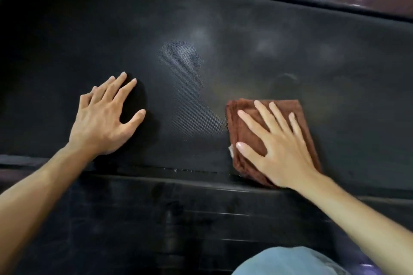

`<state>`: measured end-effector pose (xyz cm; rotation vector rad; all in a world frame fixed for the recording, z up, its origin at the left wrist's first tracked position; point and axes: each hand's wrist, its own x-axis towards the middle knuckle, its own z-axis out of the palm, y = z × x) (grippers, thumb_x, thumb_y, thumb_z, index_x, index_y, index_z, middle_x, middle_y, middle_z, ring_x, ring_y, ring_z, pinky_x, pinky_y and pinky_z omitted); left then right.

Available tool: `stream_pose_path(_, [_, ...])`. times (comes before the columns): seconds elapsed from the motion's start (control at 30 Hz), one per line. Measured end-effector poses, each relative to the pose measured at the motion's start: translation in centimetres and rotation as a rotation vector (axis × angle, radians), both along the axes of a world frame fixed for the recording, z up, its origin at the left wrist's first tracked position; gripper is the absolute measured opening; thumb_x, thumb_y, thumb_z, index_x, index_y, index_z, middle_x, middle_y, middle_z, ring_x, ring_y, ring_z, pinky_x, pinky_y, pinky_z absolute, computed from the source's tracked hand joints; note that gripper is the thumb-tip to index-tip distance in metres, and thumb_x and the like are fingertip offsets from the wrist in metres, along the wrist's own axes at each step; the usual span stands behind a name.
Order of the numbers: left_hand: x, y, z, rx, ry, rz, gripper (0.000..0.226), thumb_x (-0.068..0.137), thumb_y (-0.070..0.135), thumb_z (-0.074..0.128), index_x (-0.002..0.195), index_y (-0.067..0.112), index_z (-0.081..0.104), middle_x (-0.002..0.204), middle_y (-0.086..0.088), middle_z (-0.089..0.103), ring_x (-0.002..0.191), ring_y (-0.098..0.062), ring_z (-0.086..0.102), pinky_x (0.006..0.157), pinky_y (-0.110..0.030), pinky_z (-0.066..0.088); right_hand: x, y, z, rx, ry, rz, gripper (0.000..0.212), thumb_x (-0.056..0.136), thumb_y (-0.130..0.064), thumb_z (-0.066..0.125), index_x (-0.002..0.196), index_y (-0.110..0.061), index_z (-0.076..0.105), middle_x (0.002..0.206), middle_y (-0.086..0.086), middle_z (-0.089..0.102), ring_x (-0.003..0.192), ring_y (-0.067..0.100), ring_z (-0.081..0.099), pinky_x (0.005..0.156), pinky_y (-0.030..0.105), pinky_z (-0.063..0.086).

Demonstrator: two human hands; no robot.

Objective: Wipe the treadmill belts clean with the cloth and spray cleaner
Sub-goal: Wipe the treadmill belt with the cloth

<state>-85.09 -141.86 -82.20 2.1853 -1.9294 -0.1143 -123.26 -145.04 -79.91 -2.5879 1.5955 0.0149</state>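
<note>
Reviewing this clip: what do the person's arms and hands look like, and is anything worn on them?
Both forearms are bare, with no sleeve in view. The left hand and right hand wear no gloves, and no ring, watch or bracelet shows. The fingernails are short and unpainted. Light blue fabric, apparently trousers, shows at the bottom edge.

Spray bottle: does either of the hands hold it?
No: the left hand lies flat on the belt, the right hand flat on the cloth.

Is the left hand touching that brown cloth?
Apart. The head view shows bare treadmill belt between the left hand and the cloth, which lies under the right hand.
</note>
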Motion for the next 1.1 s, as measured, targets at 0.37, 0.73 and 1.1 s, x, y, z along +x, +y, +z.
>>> stream_pose_path(0.37, [0.0, 0.1, 0.1, -0.019, 0.006, -0.007, 0.079, 0.092, 0.070, 0.025, 0.161, 0.031, 0.024, 0.171, 0.008, 0.012, 0.157, -0.013, 0.007, 0.124, -0.045, 0.013, 5.3, 0.3, -0.2, -0.011, -0.027, 0.161, 0.076, 0.094, -0.083, 0.018, 0.162, -0.051, 0.011, 0.175, -0.008, 0.000, 0.161, 0.022, -0.005, 0.127, 0.059, 0.001])
stream_pose_path(0.73, [0.2, -0.1, -0.2, -0.021, 0.000, -0.015, 0.078, 0.092, 0.069, 0.025, 0.160, 0.030, 0.025, 0.170, 0.007, 0.015, 0.157, -0.016, 0.010, 0.123, -0.045, 0.014, 11.5, -6.9, 0.2, 0.023, -0.040, 0.016, 0.085, 0.088, -0.086, 0.016, 0.163, -0.047, 0.011, 0.175, -0.002, -0.002, 0.160, 0.028, -0.005, 0.125, 0.064, -0.001])
stream_pose_path(1.1, [0.0, -0.1, -0.1, -0.025, 0.007, -0.005, 0.077, 0.093, 0.066, 0.026, 0.160, 0.029, 0.026, 0.170, 0.006, 0.016, 0.157, -0.015, 0.010, 0.124, -0.044, 0.013, 8.5, -8.9, -0.1, 0.005, -0.018, -0.163, 0.087, 0.085, -0.089, 0.013, 0.162, -0.049, 0.010, 0.175, -0.003, 0.001, 0.160, 0.028, -0.002, 0.125, 0.064, 0.000])
